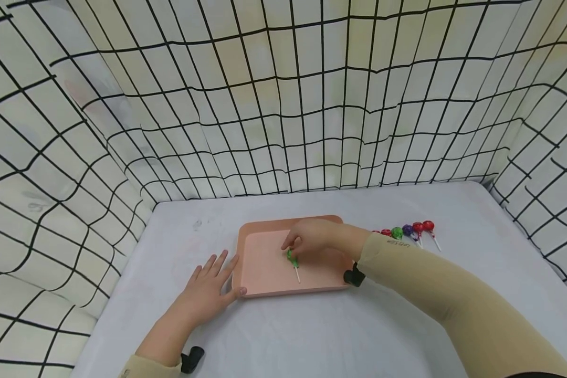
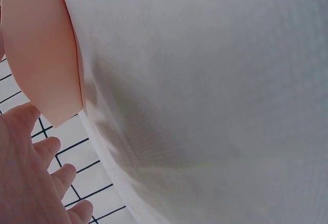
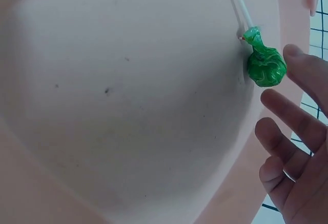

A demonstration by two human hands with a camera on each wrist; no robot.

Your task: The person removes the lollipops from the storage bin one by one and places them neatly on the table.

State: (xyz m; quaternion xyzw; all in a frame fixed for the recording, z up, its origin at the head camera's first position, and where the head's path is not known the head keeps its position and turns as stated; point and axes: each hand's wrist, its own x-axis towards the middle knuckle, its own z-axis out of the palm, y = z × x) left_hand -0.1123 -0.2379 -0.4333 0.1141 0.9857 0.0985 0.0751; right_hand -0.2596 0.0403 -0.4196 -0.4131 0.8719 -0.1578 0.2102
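Observation:
A green-wrapped lollipop (image 3: 266, 67) lies in the pink tray (image 1: 264, 286), its white stick pointing toward the tray's near side in the head view. Over the tray, my right hand (image 1: 314, 233) has its thumb and index finger on either side of the candy head without gripping it; the thumb tip is very close, and I cannot tell whether it touches. The other fingers are loosely bent. My left hand (image 1: 208, 294) lies at the tray's left edge, fingers spread, with the thumb at the near left corner. The left wrist view shows its fingertips (image 2: 64, 175) beside the tray wall (image 2: 43, 55).
To the right of the tray, a row of lollipops with red, green and purple wrappers (image 1: 408, 230) lies on the white tablecloth (image 1: 397, 325), partly hidden by my right forearm. Black-grid fabric walls (image 1: 312, 105) surround the table at the back and sides.

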